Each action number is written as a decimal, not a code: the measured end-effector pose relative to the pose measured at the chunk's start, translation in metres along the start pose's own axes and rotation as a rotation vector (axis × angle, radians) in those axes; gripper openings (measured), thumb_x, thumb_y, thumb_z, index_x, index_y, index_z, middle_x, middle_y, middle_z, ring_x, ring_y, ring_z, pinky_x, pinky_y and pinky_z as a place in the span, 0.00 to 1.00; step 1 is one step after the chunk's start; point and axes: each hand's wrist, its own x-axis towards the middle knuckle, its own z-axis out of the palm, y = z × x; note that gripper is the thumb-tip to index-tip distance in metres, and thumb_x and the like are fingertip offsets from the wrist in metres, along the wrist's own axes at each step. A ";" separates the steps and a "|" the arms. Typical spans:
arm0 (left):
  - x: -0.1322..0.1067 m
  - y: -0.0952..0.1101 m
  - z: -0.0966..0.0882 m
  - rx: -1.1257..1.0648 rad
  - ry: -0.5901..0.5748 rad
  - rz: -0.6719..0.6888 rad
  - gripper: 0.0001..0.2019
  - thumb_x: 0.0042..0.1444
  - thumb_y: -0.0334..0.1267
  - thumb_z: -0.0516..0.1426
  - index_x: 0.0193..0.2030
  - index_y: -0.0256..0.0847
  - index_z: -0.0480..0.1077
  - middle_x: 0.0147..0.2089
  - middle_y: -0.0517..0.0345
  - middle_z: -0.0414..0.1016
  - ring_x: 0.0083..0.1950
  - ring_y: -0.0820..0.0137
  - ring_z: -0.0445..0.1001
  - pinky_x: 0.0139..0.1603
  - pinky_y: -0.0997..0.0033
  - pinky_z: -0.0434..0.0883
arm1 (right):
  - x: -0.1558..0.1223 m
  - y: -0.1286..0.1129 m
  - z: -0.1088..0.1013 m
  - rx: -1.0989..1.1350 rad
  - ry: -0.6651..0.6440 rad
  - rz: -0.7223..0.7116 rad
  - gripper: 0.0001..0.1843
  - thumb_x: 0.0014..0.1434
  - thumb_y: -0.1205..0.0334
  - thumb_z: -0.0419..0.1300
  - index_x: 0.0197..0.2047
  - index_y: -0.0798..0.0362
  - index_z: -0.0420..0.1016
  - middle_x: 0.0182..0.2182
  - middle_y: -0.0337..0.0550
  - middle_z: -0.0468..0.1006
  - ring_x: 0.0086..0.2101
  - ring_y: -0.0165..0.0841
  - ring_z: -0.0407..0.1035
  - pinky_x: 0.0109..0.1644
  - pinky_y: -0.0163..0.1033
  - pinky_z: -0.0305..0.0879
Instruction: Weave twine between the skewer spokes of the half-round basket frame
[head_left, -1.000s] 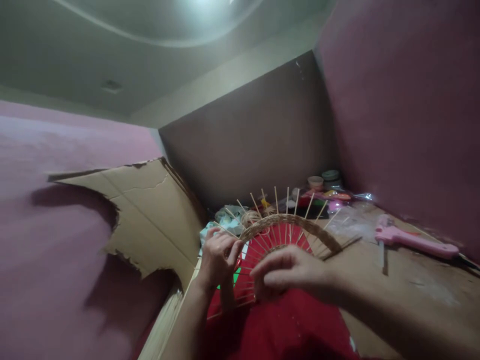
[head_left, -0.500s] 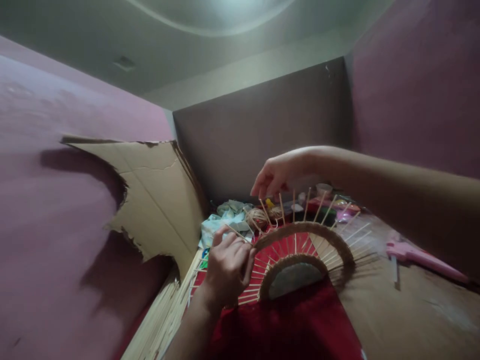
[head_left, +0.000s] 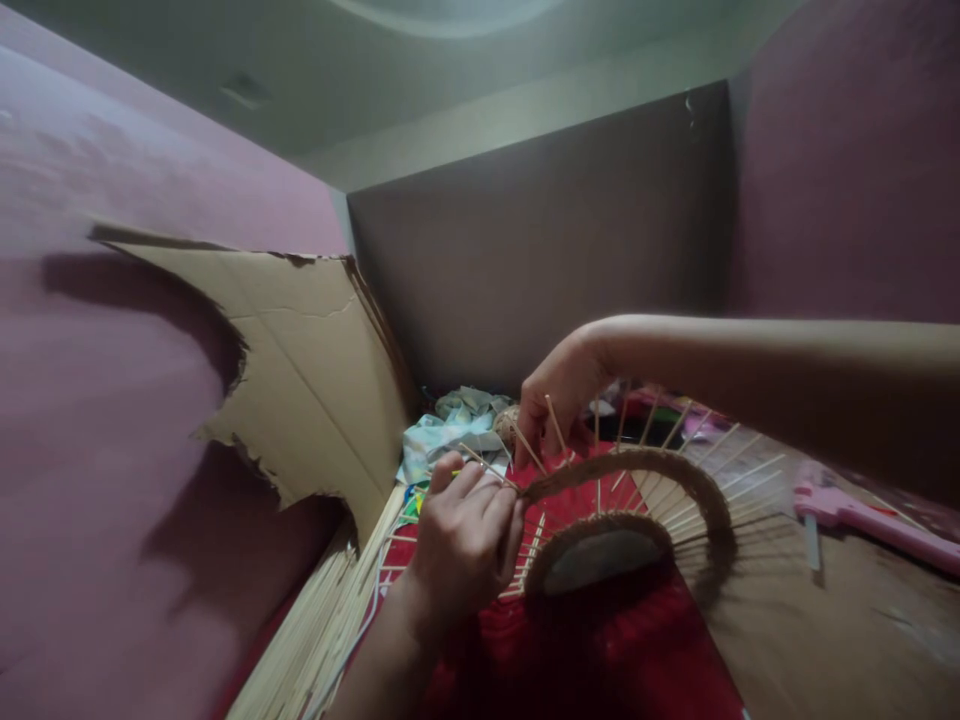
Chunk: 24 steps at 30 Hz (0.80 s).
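Note:
A half-round wicker piece (head_left: 626, 462) stands on the red surface, with thin pale sticks fanning out from a greyish half-disc base (head_left: 604, 555). A braided brown band arches across the sticks, and another edges the base. My left hand (head_left: 469, 530) is closed round the left end of the upper band, among the sticks there. From above and behind, my right hand (head_left: 559, 395) reaches down at the stick tips near the upper left of the arch. Its fingers are bent together and partly hidden behind sticks; what they pinch, if anything, does not show.
A pink glue gun (head_left: 862, 510) lies on the brown board at right. Crumpled light-blue cloth (head_left: 454, 430) and a ball of twine (head_left: 508, 425) sit behind. Torn cardboard (head_left: 300, 350) leans on the left wall above a bundle of pale sticks (head_left: 322, 600).
My right hand has come down from above the stick tips to behind them, closer to my left hand. My left hand keeps its hold on the band. The view has shifted slightly.

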 end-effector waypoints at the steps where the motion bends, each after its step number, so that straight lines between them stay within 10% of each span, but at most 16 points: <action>1: 0.000 0.000 0.000 -0.001 0.000 0.000 0.07 0.52 0.30 0.53 0.25 0.36 0.69 0.25 0.55 0.71 0.30 0.67 0.65 0.43 0.56 0.61 | 0.002 0.000 0.000 0.006 -0.022 0.004 0.23 0.46 0.67 0.63 0.48 0.57 0.71 0.27 0.36 0.77 0.22 0.27 0.69 0.28 0.33 0.66; 14: 0.000 -0.001 0.005 0.000 -0.016 -0.088 0.05 0.55 0.31 0.53 0.31 0.37 0.70 0.29 0.54 0.72 0.33 0.66 0.67 0.43 0.57 0.64 | -0.011 0.010 -0.001 -0.039 0.132 0.056 0.11 0.48 0.64 0.62 0.34 0.64 0.73 0.16 0.35 0.70 0.19 0.27 0.65 0.26 0.34 0.63; 20: -0.004 0.007 0.003 -0.006 0.335 -0.154 0.06 0.51 0.27 0.58 0.35 0.40 0.66 0.34 0.55 0.71 0.39 0.66 0.67 0.46 0.61 0.67 | -0.014 0.013 0.001 -0.009 0.123 0.093 0.08 0.46 0.65 0.62 0.32 0.60 0.76 0.20 0.36 0.74 0.23 0.28 0.68 0.29 0.33 0.65; 24: -0.001 0.024 0.007 -0.046 0.202 -0.289 0.14 0.56 0.32 0.55 0.50 0.36 0.64 0.37 0.52 0.75 0.33 0.69 0.73 0.34 0.71 0.70 | -0.015 0.010 0.006 -0.002 0.185 0.082 0.07 0.44 0.66 0.63 0.30 0.58 0.77 0.20 0.36 0.74 0.23 0.27 0.68 0.29 0.32 0.65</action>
